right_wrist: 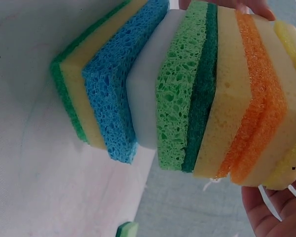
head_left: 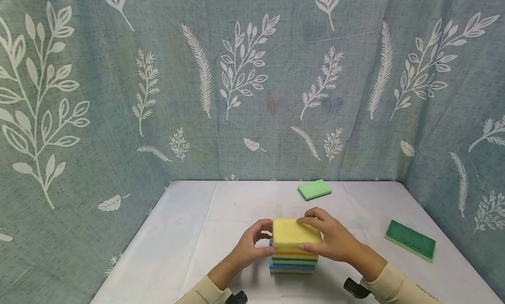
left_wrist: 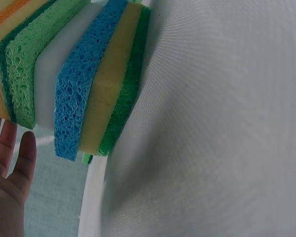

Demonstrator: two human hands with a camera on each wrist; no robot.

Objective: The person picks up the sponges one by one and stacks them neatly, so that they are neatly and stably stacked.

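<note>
Several sponges form a stack on the table, topped by a thick yellow sponge (head_left: 296, 234). My right hand (head_left: 335, 240) pinches that top sponge at its right side, thumb at the front and fingers over the upper face. On the left side of the stack, my left hand (head_left: 250, 247) touches it with spread, relaxed fingers and thumb. Below the top lie cream-and-orange layers (right_wrist: 259, 94), a light green sponge with a dark green face (right_wrist: 175, 98), a white block (right_wrist: 145, 89), a blue porous sponge (left_wrist: 81, 84) and a yellow-and-green sponge (left_wrist: 111, 84) at the bottom.
Behind the stack, near the back edge, lies a light green sponge (head_left: 314, 189). Another sponge with a dark green face (head_left: 410, 239) rests at the right of the white table (head_left: 229, 203). A leaf-patterned cloth (head_left: 276, 98) surrounds the table at the back and sides.
</note>
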